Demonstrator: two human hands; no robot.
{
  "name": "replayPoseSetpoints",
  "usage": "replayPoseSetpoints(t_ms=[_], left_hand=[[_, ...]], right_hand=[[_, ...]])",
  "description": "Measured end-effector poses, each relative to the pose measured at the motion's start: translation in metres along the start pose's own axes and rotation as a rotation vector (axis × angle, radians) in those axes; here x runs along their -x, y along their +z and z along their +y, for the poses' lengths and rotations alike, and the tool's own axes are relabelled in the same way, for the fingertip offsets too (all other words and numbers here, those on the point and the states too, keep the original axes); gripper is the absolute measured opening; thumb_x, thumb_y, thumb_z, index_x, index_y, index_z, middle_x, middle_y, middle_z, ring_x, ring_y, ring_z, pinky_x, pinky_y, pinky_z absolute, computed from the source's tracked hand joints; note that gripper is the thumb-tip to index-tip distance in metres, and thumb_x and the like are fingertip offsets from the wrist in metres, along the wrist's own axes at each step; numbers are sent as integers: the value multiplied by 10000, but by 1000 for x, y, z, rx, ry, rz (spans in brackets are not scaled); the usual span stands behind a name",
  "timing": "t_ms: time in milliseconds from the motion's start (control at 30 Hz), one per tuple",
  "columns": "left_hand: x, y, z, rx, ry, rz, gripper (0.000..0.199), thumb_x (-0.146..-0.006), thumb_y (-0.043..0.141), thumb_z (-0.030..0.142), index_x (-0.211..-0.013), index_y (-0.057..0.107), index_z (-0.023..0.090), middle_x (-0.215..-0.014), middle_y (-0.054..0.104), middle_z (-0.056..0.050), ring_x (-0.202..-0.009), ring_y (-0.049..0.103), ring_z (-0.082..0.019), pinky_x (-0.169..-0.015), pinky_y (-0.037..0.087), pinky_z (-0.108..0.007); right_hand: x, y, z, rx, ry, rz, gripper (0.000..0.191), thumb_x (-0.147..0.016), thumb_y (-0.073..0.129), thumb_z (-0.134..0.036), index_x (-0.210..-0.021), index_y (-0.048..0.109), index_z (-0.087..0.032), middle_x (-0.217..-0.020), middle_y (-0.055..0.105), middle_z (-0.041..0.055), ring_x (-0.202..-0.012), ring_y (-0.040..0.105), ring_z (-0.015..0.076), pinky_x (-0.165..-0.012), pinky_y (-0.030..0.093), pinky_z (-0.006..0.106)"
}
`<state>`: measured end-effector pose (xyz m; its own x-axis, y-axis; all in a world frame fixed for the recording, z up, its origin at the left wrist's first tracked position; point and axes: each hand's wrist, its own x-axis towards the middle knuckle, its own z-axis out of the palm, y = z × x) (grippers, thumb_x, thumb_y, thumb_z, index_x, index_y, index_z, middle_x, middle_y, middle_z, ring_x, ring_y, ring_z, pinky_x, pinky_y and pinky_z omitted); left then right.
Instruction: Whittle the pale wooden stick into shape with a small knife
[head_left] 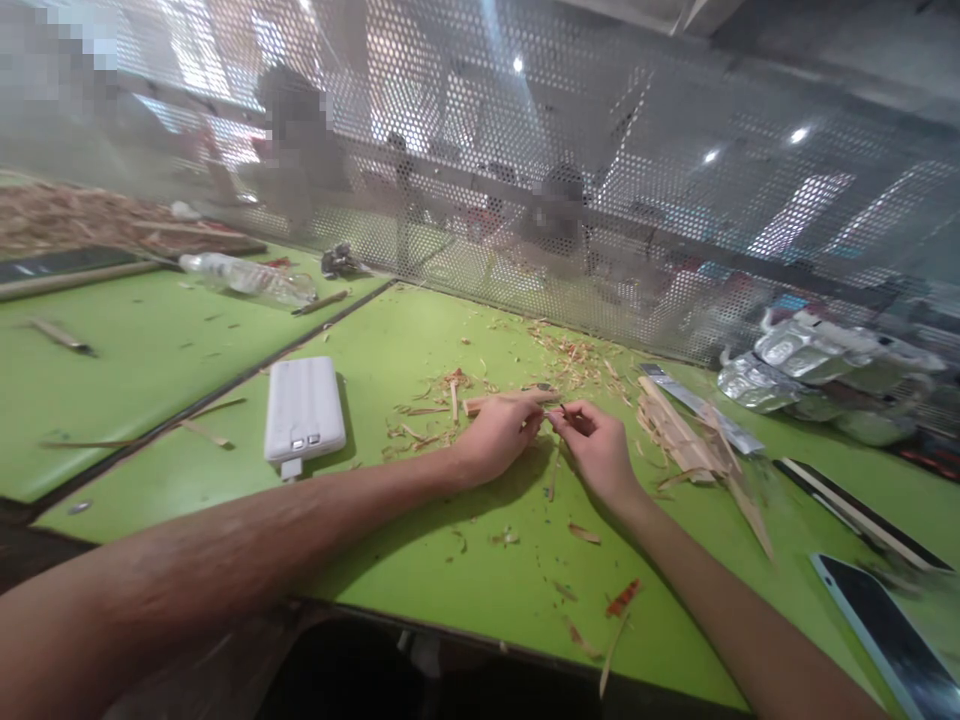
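Observation:
Above the green table, my left hand and my right hand meet with their fingertips almost touching. Both are closed in a pinch. Between them shows something thin and small with a dark part by the right fingers; its kind is too small to make out. A pale wooden strip lies just behind my left hand, partly hidden by it. Curled wood shavings are scattered behind the hands, and a few more lie in front of them.
A white power bank with a plug sits left. Right are wooden slats, a metal ruler, a phone and foil-like silver packages. A clear plastic bottle lies back left. A perforated screen stands behind.

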<state>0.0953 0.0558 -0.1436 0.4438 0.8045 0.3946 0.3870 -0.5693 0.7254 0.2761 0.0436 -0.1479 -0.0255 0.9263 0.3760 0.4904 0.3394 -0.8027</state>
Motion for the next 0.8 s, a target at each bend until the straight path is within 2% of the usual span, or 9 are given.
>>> replayPoseSetpoints(t_ms=[67, 167, 233, 367, 433, 533, 667, 800], left_hand=[[0, 1, -1, -11, 17, 10, 309, -969, 479, 76, -1010, 782, 123, -1352, 701, -111, -884, 727, -179, -794, 587, -298], [-1, 2, -4, -23, 10, 19, 265, -931, 532, 66, -969, 788, 120, -1247, 750, -124, -905, 723, -198, -836, 585, -329], [-1, 3, -6, 23, -6, 2, 238, -909, 558, 62, -939, 786, 123, -1211, 763, -117, -831, 713, -175, -797, 584, -314], [0, 2, -7, 193, -91, -36, 209, -945, 578, 140, -1023, 772, 139, -1071, 796, -80, -644, 657, -113, -673, 555, -257], [0, 1, -6, 216, -117, -35, 197, -953, 583, 165, -979, 776, 135, -1083, 794, -86, -590, 627, -96, -628, 534, -244], [0, 2, -5, 173, -96, 4, 191, -926, 593, 132, -905, 783, 123, -1073, 794, -94, -570, 604, -88, -618, 524, -239], [1, 2, -4, 165, -59, 30, 365, -877, 570, 32, -1172, 755, 141, -943, 803, -62, -581, 622, -98, -619, 530, -236], [1, 2, -4, 272, -160, -21, 287, -866, 575, 19, -1056, 772, 104, -808, 784, -62, -580, 680, -121, -578, 553, -235]], right_hand=[[-1, 0, 0, -11, 5, 3, 296, -829, 709, -479, -800, 674, -187, -697, 645, 26, -660, 584, 185, -621, 450, 292], [-1, 1, -1, -26, 1, -4, 289, -826, 703, -478, -805, 668, -192, -714, 664, 33, -679, 609, 193, -646, 475, 301], [0, 1, -2, -26, -8, -9, 281, -824, 702, -473, -816, 670, -194, -738, 683, 43, -693, 622, 200, -659, 488, 309], [2, 0, -4, 7, -37, -17, 250, -836, 689, -442, -817, 663, -194, -738, 683, 48, -693, 626, 205, -652, 489, 314], [3, 0, -5, 44, -56, -24, 230, -854, 671, -421, -813, 660, -195, -720, 671, 43, -676, 616, 201, -638, 484, 314], [6, -1, -4, 106, -102, -35, 151, -865, 646, -346, -839, 666, -199, -756, 695, 54, -699, 634, 210, -662, 503, 331], [7, 0, -2, 236, -223, -3, 54, -822, 624, -242, -841, 664, -211, -789, 710, 63, -719, 653, 222, -687, 511, 350], [7, -1, -3, 339, -309, 39, 102, -859, 601, -288, -792, 641, -224, -733, 678, 52, -680, 622, 207, -665, 493, 340]])
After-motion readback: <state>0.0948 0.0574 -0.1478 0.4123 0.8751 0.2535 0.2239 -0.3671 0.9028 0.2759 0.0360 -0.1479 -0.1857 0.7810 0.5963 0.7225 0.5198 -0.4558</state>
